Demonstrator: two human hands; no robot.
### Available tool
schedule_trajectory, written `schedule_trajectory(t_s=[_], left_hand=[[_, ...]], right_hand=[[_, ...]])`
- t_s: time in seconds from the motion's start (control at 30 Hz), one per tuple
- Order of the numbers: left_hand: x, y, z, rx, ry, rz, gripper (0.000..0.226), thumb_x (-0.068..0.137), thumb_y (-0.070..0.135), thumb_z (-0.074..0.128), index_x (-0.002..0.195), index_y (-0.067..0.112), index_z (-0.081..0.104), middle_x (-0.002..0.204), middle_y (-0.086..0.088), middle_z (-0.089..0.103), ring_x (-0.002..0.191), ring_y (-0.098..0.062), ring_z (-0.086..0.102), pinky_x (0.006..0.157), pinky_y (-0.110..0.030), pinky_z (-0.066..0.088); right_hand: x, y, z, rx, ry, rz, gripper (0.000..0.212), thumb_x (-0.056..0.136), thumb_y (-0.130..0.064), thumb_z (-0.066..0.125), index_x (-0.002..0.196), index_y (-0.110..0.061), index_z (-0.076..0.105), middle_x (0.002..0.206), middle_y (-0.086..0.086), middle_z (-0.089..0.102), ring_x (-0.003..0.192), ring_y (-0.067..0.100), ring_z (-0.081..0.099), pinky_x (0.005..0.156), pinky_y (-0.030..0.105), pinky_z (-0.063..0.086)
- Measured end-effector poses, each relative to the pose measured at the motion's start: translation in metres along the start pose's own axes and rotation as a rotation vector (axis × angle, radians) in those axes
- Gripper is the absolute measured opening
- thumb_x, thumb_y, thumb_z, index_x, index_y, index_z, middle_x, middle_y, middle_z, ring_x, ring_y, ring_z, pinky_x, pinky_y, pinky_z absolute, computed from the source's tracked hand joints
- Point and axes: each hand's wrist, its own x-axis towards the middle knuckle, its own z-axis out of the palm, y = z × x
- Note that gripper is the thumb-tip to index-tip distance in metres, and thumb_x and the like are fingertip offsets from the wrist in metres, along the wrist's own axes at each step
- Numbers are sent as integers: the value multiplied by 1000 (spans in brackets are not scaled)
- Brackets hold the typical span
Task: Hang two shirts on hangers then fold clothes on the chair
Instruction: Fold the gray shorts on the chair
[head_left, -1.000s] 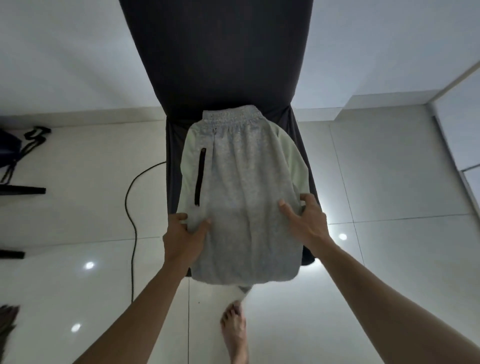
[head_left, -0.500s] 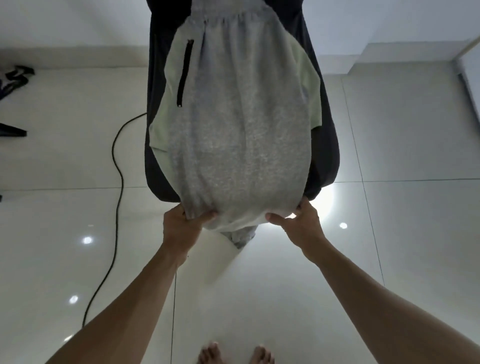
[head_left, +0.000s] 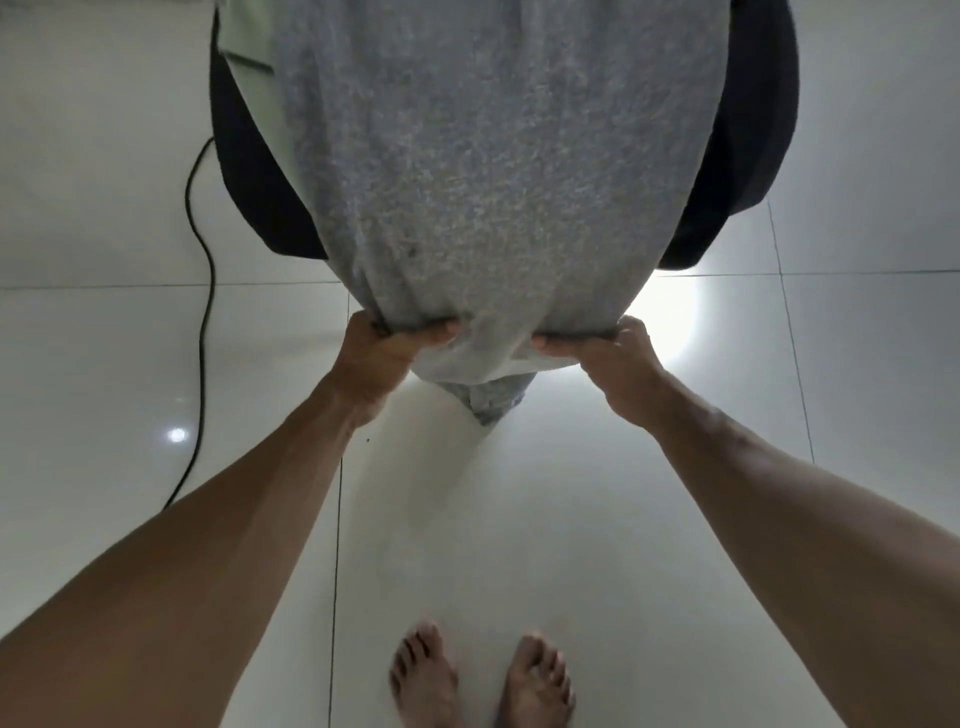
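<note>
Black cable (head_left: 200, 244) on tiled floor (head_left: 597, 519) left of dark chair (head_left: 748, 156); left hand (head_left: 382, 353) and right hand (head_left: 610, 353) each pinching hem of grey garment (head_left: 493, 171).

The left hand (head_left: 375, 358) and right hand (head_left: 613, 356) grip the near edge of the gray shorts (head_left: 493, 171) on the dark chair (head_left: 737, 156).

Open floor (head_left: 519, 519) below chair (head_left: 748, 130); cable (head_left: 200, 249) snakes along left side.
</note>
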Motion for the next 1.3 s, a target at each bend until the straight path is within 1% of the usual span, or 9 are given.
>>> schedule_trajectory(t_s=[0.2, 0.3, 0.47, 0.57, 0.73, 0.9, 1.0, 1.1, 1.3], left_hand=[[-57, -16, 0, 4, -49, -128, 72, 41, 31, 92, 105, 3, 74, 106, -10, 76, 99, -29, 73, 86, -43, 60], [-92, -16, -6, 25, -89, -174, 73, 42, 31, 94, 106, 1, 75, 107, -11, 76, 101, -29, 72, 90, -46, 59], [-162, -10, -13, 41, -171, -256, 71, 48, 38, 92, 110, 8, 75, 110, -7, 76, 105, -26, 71, 98, -48, 55], [-202, -6, -13, 66, -242, -324, 69, 53, 39, 90, 113, 11, 74, 110, -8, 76, 104, -26, 71, 100, -50, 53], [-261, 4, -10, -113, -299, -391, 62, 68, 22, 88, 124, 7, 66, 120, -14, 71, 111, -33, 68, 101, -56, 50], [-321, 27, -16, -263, -246, -336, 62, 68, 21, 86, 123, 5, 64, 120, -13, 71, 113, -31, 67, 94, -42, 56], [-352, 47, -16, -295, -280, -312, 52, 81, 11, 78, 128, -1, 60, 125, -18, 68, 116, -35, 65, 99, -48, 53], [-383, 66, -13, -312, -313, -309, 56, 81, 10, 75, 132, -2, 56, 127, -21, 65, 117, -40, 64, 101, -57, 50], [-430, 67, -6, -342, -290, -408, 65, 73, 17, 81, 131, 1, 56, 125, -23, 66, 115, -42, 64, 97, -60, 51]], right_hand=[[-58, 34, -11, -46, -117, 106, 49, 50, -26, 98, 91, -7, 80, 96, 7, 78, 95, 27, 74, 93, 49, 58], [-93, 36, -12, -26, -190, 154, 64, 39, -34, 98, 95, -9, 81, 100, 8, 78, 99, 28, 74, 96, 52, 56], [-163, 26, -13, 34, -274, 202, 65, 45, -31, 96, 103, -6, 79, 104, 11, 77, 99, 34, 73, 91, 58, 56], [-202, 22, -10, 125, -274, 241, 66, 48, -30, 96, 105, -2, 76, 105, 14, 76, 99, 36, 73, 90, 58, 56], [-260, 14, -5, 253, -317, 316, 72, 52, -29, 94, 115, -3, 71, 111, 13, 75, 103, 32, 72, 96, 56, 54], [-322, -3, -2, 382, -367, 372, 60, 71, -20, 86, 123, 1, 65, 119, 18, 72, 110, 36, 69, 102, 53, 51], [-357, -20, -1, 419, -348, 325, 54, 77, -18, 84, 124, 0, 64, 119, 16, 72, 109, 34, 70, 96, 48, 56], [-388, -33, -3, 426, -301, 284, 57, 77, -23, 85, 124, -1, 64, 116, 14, 74, 106, 32, 72, 91, 47, 58], [-438, -42, -6, 237, -303, 279, 60, 72, -34, 86, 125, -15, 62, 108, 9, 76, 95, 28, 75, 75, 45, 62]])
